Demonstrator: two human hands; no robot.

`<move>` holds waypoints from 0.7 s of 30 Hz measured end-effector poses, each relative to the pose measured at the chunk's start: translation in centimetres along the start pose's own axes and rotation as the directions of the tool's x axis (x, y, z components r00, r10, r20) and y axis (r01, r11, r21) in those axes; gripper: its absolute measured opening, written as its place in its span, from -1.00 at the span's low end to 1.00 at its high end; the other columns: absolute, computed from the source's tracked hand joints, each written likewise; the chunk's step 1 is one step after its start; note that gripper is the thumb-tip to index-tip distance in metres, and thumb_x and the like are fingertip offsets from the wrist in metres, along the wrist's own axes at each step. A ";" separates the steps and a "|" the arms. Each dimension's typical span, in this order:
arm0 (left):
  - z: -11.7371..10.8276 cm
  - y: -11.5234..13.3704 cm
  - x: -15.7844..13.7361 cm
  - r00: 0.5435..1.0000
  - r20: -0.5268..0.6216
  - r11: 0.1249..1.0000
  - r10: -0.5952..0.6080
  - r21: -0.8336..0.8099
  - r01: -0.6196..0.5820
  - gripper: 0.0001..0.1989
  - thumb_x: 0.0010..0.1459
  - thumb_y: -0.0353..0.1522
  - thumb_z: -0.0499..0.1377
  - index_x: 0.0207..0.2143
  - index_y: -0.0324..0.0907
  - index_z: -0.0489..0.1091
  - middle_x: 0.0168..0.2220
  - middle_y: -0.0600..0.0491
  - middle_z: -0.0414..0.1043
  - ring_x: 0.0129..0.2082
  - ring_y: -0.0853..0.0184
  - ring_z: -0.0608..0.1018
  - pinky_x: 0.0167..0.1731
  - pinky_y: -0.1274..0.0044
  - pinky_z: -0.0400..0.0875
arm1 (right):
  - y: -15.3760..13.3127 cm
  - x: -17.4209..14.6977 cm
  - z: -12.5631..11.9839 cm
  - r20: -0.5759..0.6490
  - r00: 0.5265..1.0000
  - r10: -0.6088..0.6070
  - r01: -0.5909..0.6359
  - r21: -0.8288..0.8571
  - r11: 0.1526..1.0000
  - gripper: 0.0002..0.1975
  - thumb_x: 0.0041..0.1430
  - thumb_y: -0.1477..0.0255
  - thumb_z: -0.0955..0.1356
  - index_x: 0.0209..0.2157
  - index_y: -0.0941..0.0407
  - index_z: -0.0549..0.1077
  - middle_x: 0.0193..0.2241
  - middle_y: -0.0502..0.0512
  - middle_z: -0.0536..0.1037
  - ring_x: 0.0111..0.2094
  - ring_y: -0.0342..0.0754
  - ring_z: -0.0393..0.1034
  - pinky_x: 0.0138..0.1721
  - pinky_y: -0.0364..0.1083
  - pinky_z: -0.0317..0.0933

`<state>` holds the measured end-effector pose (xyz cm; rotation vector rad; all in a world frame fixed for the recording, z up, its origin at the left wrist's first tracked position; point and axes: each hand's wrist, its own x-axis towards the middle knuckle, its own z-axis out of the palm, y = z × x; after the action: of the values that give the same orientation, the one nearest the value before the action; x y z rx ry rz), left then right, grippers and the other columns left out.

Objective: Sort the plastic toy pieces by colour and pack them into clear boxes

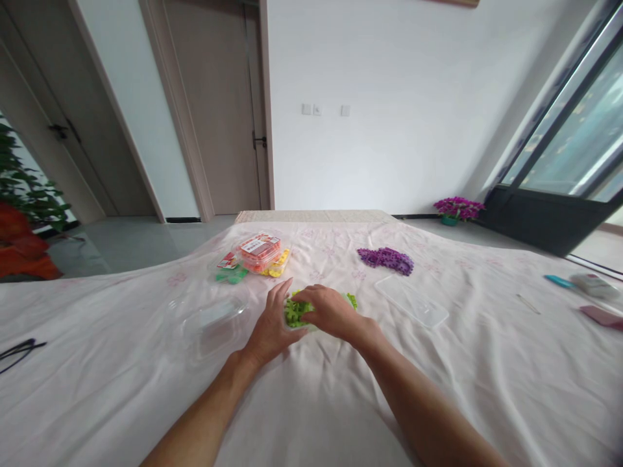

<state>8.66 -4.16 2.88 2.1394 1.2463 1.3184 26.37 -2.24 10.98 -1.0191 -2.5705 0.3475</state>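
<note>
Light green interlocking plastic pieces (pixel 294 314) fill a small container (pixel 296 328), mostly covered by my hands. My left hand (pixel 273 324) cups the container's left side, thumb along its near edge and fingers along the far left. Over the top reaches my right hand (pixel 331 311), its fingers and thumb bent around some green pieces; the fingertips are partly hidden. More green shows past its right side. A clear plastic box (pixel 214 324) lies left of my hands, and a flat clear lid (pixel 411 301) lies to the right.
Closed clear boxes of red pieces (pixel 260 253), yellow pieces (pixel 276 267) and green pieces (pixel 231 275) are grouped at the back left. Linked purple pieces (pixel 387 259) lie at the back right. Small items, including a blue one (pixel 559 281), lie far right; black cords (pixel 22 350) lie far left.
</note>
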 end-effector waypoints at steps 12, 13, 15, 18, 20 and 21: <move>-0.6 -0.3 0.2 0.998 -0.056 1.000 -0.011 0.021 0.012 -0.15 -0.11 -0.38 0.35 0.22 -0.04 0.05 0.20 -0.08 0.11 0.24 0.09 0.24 0.18 0.19 0.26 | 7.4 -2.4 -4.6 -0.104 0.900 0.423 -0.433 -0.101 0.896 -0.59 0.06 0.52 0.37 -0.01 0.13 0.49 -0.08 0.16 0.56 -0.12 0.03 0.45 -0.11 -0.07 0.26; -0.6 -0.4 0.2 0.998 -0.064 1.000 -0.012 0.028 0.014 -0.14 -0.11 -0.37 0.35 0.22 -0.05 0.04 0.20 -0.08 0.11 0.24 0.09 0.24 0.18 0.18 0.26 | 8.0 -2.7 -4.8 -0.051 0.889 0.454 -0.457 -0.134 0.879 -0.56 0.03 0.52 0.39 0.01 0.14 0.48 -0.07 0.18 0.55 -0.11 0.05 0.45 -0.11 -0.07 0.26; -0.7 -0.6 0.3 0.997 -0.074 0.999 -0.011 0.037 0.014 -0.14 -0.11 -0.37 0.36 0.22 -0.05 0.04 0.20 -0.09 0.12 0.23 0.09 0.25 0.18 0.17 0.26 | 8.9 -3.2 -4.8 0.054 0.871 0.489 -0.471 -0.192 0.861 -0.48 -0.03 0.50 0.43 0.04 0.16 0.46 -0.06 0.21 0.54 -0.08 0.08 0.43 -0.08 -0.05 0.25; -0.7 -0.6 0.4 0.996 -0.087 0.999 0.003 0.032 0.000 -0.15 -0.11 -0.38 0.36 0.22 -0.04 0.05 0.20 -0.08 0.12 0.21 0.11 0.28 0.17 0.18 0.29 | 9.5 -3.2 -3.9 0.139 0.872 0.469 -0.430 -0.236 0.871 -0.33 -0.13 0.47 0.50 0.10 0.14 0.41 0.00 0.23 0.49 0.01 0.11 0.37 0.02 -0.04 0.19; -0.7 -0.5 0.4 0.996 -0.093 1.000 0.006 0.028 -0.003 -0.14 -0.11 -0.38 0.36 0.22 -0.04 0.05 0.20 -0.08 0.12 0.21 0.10 0.28 0.16 0.19 0.30 | 9.6 -2.9 -3.2 0.167 0.885 0.434 -0.390 -0.241 0.889 -0.31 -0.18 0.45 0.52 0.08 0.11 0.42 0.00 0.21 0.49 0.02 0.09 0.36 0.02 -0.05 0.18; -0.7 -0.5 0.4 0.996 -0.091 1.000 0.001 0.029 0.001 -0.14 -0.11 -0.38 0.36 0.22 -0.04 0.05 0.20 -0.08 0.12 0.21 0.10 0.28 0.16 0.19 0.30 | 9.5 -2.7 -2.9 0.179 0.888 0.423 -0.376 -0.246 0.894 -0.35 -0.19 0.45 0.53 0.04 0.11 0.45 -0.03 0.20 0.50 -0.01 0.09 0.38 0.00 -0.06 0.19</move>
<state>7.90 -3.70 3.14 2.1202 1.3079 1.4203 35.20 2.92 9.61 -1.6900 -2.6184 0.3230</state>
